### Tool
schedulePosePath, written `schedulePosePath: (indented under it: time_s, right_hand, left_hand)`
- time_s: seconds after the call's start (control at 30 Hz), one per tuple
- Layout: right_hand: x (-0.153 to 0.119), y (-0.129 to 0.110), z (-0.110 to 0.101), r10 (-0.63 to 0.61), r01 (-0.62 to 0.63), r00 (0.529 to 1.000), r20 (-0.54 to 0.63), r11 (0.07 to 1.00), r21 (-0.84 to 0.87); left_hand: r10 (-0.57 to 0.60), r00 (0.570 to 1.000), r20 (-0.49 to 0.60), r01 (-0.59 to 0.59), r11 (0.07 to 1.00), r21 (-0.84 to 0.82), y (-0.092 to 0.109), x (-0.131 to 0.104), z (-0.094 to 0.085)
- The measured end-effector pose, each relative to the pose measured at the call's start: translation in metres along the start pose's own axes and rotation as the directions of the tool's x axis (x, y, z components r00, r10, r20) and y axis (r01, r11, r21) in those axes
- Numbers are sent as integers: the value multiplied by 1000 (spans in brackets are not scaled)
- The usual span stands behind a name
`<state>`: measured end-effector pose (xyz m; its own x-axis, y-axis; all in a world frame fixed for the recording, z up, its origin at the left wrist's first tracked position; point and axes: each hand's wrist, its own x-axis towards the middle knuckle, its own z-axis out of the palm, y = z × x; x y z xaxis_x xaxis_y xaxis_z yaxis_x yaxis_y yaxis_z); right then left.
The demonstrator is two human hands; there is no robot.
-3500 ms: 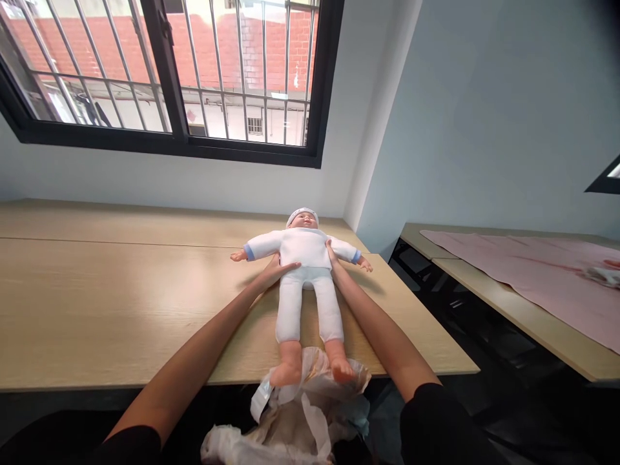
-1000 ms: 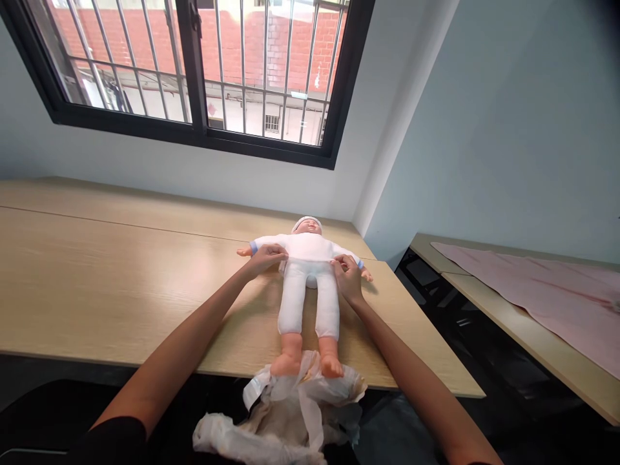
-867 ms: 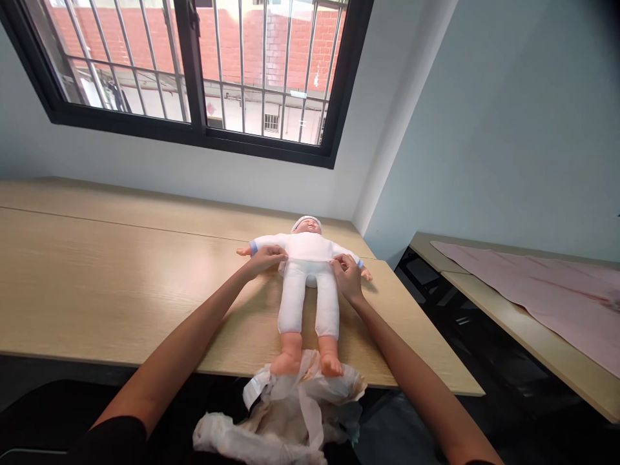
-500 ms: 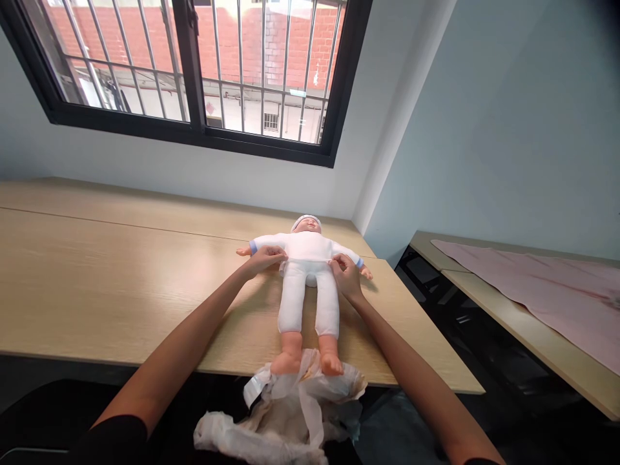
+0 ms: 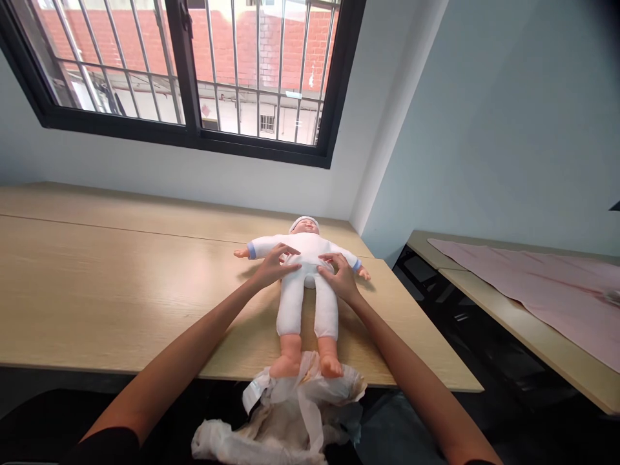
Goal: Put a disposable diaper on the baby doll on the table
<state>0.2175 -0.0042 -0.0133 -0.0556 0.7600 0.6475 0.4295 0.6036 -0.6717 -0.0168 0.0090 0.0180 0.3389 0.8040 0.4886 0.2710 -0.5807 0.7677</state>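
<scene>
A baby doll in white clothing with blue cuffs and a cap lies on its back on the wooden table, its bare feet at the near edge. My left hand rests at the left side of the doll's waist, fingers apart. At the right side of the waist is my right hand, its thumb and fingers spread over the white cloth. Neither hand grips anything visible.
Crumpled translucent plastic hangs below the doll's feet at the near edge. On the right, a pink cloth covers part of a second table. A barred window is in the wall behind.
Both hands have opened from their pinches at the doll's waist and moved slightly inward over its front. The doll lies in the same place.
</scene>
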Motion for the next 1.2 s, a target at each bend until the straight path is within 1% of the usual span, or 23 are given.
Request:
schedulePosePath:
  time_s: [0.13,0.23,0.47,0.67,0.8,0.9,1.0,1.07,1.2]
  right_hand:
    - [1,-3,-1,21,-21,1000,3,1000,-6]
    - [1,-5,-1,2,-2,1000,-16,1000,-24]
    - [0,-6,0,-14,13,1000,-18,998,-66]
    - [1,-6,0,-13,12,1000,-8,997,-70]
    - [0,-6,0,-22,21,1000,-11,997,-81]
    - [0,-5,0,-33,32,999,-6,996,-87]
    - [0,-3,0,-43,45,999,20,996,-72]
    - [1,-3,2,-35,38,998,48,998,-50]
    - [3,-5,7,5,1,998,66,997,-79]
  left_hand:
    - [54,996,-68,-51,998,39,-2,0,6]
    - [78,991,-111,-75,997,38,-4,0,9]
    - [104,989,-105,-98,993,63,-7,1,9]
    - [90,990,-105,-84,994,65,-9,3,10]
    - [60,991,-123,-54,997,55,-4,1,11]
    - [59,993,-103,-56,998,27,1,-2,10]
    - [81,995,-57,-80,997,10,3,-4,9]
    - [70,997,-44,-70,998,-7,3,-3,10]
    - [45,996,-74,-44,999,14,0,-2,13]
